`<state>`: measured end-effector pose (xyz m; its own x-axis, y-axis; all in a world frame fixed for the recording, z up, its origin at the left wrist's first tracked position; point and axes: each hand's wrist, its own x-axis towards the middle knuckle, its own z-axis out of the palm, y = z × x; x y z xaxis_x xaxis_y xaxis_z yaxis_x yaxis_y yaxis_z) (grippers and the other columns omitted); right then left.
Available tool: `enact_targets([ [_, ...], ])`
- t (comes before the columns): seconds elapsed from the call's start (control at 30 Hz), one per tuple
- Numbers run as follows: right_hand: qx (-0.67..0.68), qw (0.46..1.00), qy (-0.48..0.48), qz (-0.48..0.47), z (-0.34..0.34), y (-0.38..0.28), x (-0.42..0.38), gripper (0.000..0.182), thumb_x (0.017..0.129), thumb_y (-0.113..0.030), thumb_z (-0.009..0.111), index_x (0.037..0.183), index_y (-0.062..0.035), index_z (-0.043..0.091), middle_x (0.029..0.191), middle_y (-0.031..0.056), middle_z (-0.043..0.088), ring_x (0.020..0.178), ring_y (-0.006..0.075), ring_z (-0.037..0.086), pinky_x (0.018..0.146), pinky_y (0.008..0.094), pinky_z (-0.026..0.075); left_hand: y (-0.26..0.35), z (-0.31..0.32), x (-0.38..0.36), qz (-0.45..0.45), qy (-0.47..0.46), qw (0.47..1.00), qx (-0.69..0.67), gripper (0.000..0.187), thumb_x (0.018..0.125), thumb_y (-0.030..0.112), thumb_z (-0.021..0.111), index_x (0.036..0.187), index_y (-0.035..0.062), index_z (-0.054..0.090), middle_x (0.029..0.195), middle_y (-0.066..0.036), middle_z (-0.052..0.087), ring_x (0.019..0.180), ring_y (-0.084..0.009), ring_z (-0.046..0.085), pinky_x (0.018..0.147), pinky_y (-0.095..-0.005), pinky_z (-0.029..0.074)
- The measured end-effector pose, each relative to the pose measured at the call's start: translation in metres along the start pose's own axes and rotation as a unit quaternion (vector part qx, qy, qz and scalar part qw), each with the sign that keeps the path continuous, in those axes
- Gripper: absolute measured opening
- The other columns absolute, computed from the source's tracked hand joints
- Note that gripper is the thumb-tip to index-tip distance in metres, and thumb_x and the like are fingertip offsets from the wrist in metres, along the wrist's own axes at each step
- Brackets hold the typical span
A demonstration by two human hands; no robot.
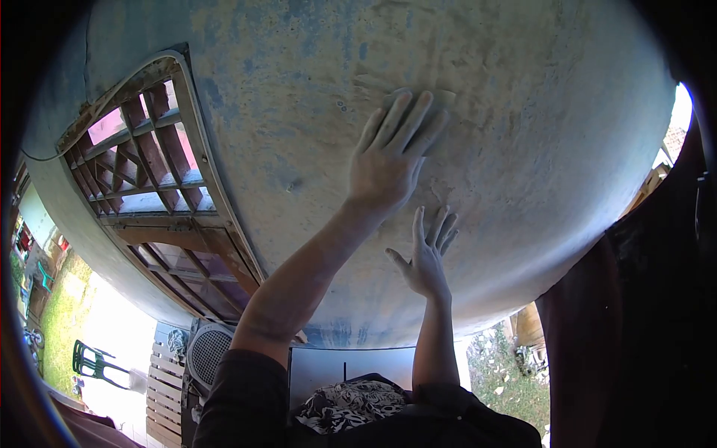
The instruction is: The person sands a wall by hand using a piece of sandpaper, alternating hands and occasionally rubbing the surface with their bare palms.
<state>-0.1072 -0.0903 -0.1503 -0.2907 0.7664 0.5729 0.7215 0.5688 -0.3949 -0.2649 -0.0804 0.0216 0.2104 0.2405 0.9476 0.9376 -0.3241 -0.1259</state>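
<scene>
My left hand (392, 153) is pressed against the upper part of a worn, patchy blue-grey wall (314, 157). Its fingers lie nearly straight, coated in pale dust. Beneath them, a thin greyish sheet that looks like sandpaper (447, 97) shows a corner past the fingertips; most of it is hidden. Lower and to the right, my right hand (427, 261) rests at the wall with fingers spread and thumb apart, dusty too. Nothing shows in it.
A wooden lattice window (142, 153) above a paned wooden panel (198, 261) is at left. Below stand a round-grilled speaker or fan (209, 355), a slatted wooden bench (164, 396) and a green chair (93, 362). A dark curtain-like surface (620, 321) hangs at right.
</scene>
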Motion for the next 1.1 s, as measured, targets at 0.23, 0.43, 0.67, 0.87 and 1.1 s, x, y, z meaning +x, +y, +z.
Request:
enact_targets([
  [0.23,0.037,0.999,-0.017,-0.021,-0.029,-0.001,-0.006,0.103,0.096,-0.045,0.076,0.174,-0.0222,0.012,0.178,0.0236,-0.010,0.163,0.0463,-0.016,0.129,0.0652,-0.003,-0.035,0.008,-0.109,0.072,-0.056,0.995,0.028,0.050,0.099,0.020,0.068,0.147,0.0308,0.067,0.163,-0.008,0.052,0.148,-0.0334,0.050,0.121,-0.0506,0.042],
  [0.43,0.113,0.992,0.059,-0.011,-0.022,-0.015,-0.006,0.100,0.096,-0.040,0.077,0.174,-0.0205,0.016,0.179,0.0225,-0.008,0.163,0.0471,-0.013,0.129,0.0657,0.002,-0.064,0.003,-0.265,-0.184,-0.008,0.983,0.003,0.051,0.104,0.014,0.056,0.155,0.0155,0.059,0.166,-0.025,0.043,0.153,-0.0534,0.036,0.125,-0.0653,0.027],
  [0.67,0.095,0.986,0.125,-0.047,0.021,-0.075,0.016,0.102,0.096,-0.043,0.077,0.173,-0.0169,0.015,0.176,0.0301,-0.010,0.159,0.0580,-0.017,0.125,0.0736,0.000,-0.096,-0.029,-0.203,-0.330,0.146,0.933,-0.017,0.056,0.102,0.004,0.052,0.158,0.0064,0.052,0.169,-0.031,0.034,0.159,-0.0539,0.023,0.128,-0.0616,0.024],
  [0.87,-0.031,0.994,0.080,-0.070,0.062,-0.107,0.030,0.109,0.094,-0.050,0.077,0.174,-0.0160,0.012,0.175,0.0329,-0.015,0.156,0.0614,-0.020,0.120,0.0786,-0.005,-0.076,-0.026,-0.238,-0.270,0.034,0.962,-0.025,0.059,0.099,-0.001,0.053,0.157,0.0069,0.053,0.168,-0.030,0.036,0.157,-0.0548,0.027,0.127,-0.0607,0.025],
  [1.1,-0.078,0.990,0.043,-0.113,0.042,-0.063,0.020,0.079,0.094,-0.049,0.077,0.164,-0.0277,0.045,0.178,0.0241,0.009,0.162,0.0548,-0.001,0.124,0.0766,0.000,-0.072,0.003,-0.288,-0.325,0.075,0.943,0.000,0.061,0.096,-0.002,0.054,0.156,0.0053,0.053,0.168,-0.030,0.036,0.156,-0.0555,0.029,0.127,-0.0615,0.026],
])
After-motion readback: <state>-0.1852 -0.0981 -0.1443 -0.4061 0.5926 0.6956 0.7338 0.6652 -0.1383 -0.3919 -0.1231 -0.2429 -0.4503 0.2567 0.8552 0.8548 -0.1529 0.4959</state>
